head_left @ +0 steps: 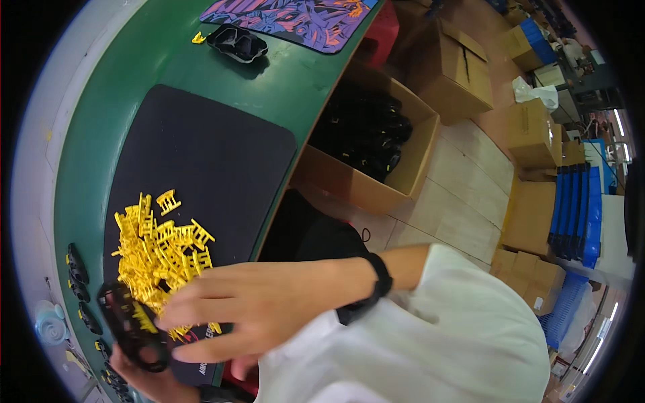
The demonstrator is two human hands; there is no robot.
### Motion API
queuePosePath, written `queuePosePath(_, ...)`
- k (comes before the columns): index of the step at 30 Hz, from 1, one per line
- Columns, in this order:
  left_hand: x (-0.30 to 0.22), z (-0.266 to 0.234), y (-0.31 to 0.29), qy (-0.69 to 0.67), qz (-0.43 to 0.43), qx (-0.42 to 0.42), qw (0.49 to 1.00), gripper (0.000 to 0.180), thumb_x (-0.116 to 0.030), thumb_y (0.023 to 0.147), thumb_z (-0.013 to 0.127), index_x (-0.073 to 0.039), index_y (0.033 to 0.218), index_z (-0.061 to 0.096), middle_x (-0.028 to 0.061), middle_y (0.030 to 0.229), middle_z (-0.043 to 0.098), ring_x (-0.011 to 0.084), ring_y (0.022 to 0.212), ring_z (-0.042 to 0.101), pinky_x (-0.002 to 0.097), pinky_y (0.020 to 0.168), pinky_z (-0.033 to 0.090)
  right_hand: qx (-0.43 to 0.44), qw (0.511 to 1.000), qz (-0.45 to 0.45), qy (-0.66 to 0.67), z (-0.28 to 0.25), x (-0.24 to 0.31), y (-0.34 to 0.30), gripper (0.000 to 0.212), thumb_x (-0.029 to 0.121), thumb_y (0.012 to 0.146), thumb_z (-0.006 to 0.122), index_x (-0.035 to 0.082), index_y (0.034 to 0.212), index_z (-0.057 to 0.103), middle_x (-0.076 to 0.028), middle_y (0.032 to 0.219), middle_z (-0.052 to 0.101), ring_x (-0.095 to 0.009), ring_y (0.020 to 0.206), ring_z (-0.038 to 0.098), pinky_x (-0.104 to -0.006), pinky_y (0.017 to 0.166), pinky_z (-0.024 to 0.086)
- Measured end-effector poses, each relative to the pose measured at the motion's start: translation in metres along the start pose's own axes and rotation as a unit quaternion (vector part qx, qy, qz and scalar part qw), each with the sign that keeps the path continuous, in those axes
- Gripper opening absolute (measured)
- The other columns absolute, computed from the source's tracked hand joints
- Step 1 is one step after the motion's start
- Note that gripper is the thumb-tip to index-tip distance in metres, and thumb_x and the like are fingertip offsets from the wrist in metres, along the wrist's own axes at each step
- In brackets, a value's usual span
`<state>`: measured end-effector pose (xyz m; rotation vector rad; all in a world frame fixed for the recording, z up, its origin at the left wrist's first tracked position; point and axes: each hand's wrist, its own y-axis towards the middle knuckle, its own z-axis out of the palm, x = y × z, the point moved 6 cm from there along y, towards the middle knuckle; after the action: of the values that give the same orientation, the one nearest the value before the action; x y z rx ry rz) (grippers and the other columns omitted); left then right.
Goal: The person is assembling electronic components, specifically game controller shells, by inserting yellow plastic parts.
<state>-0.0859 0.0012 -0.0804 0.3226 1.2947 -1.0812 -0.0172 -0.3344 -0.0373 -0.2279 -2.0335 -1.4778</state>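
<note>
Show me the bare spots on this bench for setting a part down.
Most of the black mat lies bare beyond the yellow clips. Green bench is open between that mat and the patterned mat, beside the black tray. Crowded: the near corner, where both hands meet the pile.
</note>
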Motion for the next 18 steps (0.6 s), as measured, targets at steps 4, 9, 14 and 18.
queuePosePath(4, -0.094, -0.062, 0.132, 0.355, 0.152, -0.016, 0.922, 0.051, -0.026, 0.099, 0.053, -0.001, 0.144, 0.048, 0.0124, 0.131, 0.06, 0.0213, 0.117, 0.059, 0.0311, 0.099, 0.047, -0.1, 0.981, 0.088, -0.142, -0.122, -0.031, -0.059, 0.019, 0.021, 0.086, 0.066, 0.009, 0.072, 0.06, -0.006, 0.072, 0.056, -0.028, 0.068, 0.057, -0.0383, 0.062, 0.046)
queuePosePath(9, -0.112, -0.013, 0.244, 0.643, 0.171, -0.002, 0.747, 0.056, -0.026, 0.1, 0.062, -0.008, 0.149, 0.043, 0.0105, 0.125, 0.058, 0.0164, 0.105, 0.057, 0.0268, 0.088, 0.047, -0.27, 0.642, 0.55, -0.461, -0.278, -0.195, -0.363, 0.02, 0.014, 0.089, 0.064, -0.003, 0.1, 0.067, -0.021, 0.097, 0.068, -0.036, 0.092, 0.066, -0.0434, 0.081, 0.053)
queuePosePath(14, -0.085, -0.027, 0.309, 0.741, 0.098, -0.035, 0.663, 0.062, -0.041, 0.102, 0.059, -0.007, 0.151, 0.041, 0.0171, 0.128, 0.058, 0.0211, 0.108, 0.059, 0.0313, 0.092, 0.047, -0.112, 0.325, 0.874, -0.344, -0.287, -0.24, -0.592, 0.068, 0.034, 0.083, 0.071, 0.001, 0.139, 0.049, -0.029, 0.136, 0.053, -0.045, 0.133, 0.046, -0.0479, 0.111, 0.038)
queuePosePath(18, -0.115, -0.057, 0.337, 0.787, 0.227, -0.007, 0.573, 0.063, -0.043, 0.102, 0.056, -0.002, 0.148, 0.043, 0.0277, 0.133, 0.055, 0.0361, 0.119, 0.055, 0.0396, 0.103, 0.042, -0.092, 0.269, 0.924, -0.257, -0.264, -0.266, -0.614, 0.068, 0.034, 0.087, 0.068, 0.01, 0.147, 0.046, -0.029, 0.146, 0.044, -0.043, 0.141, 0.036, -0.0514, 0.115, 0.033)
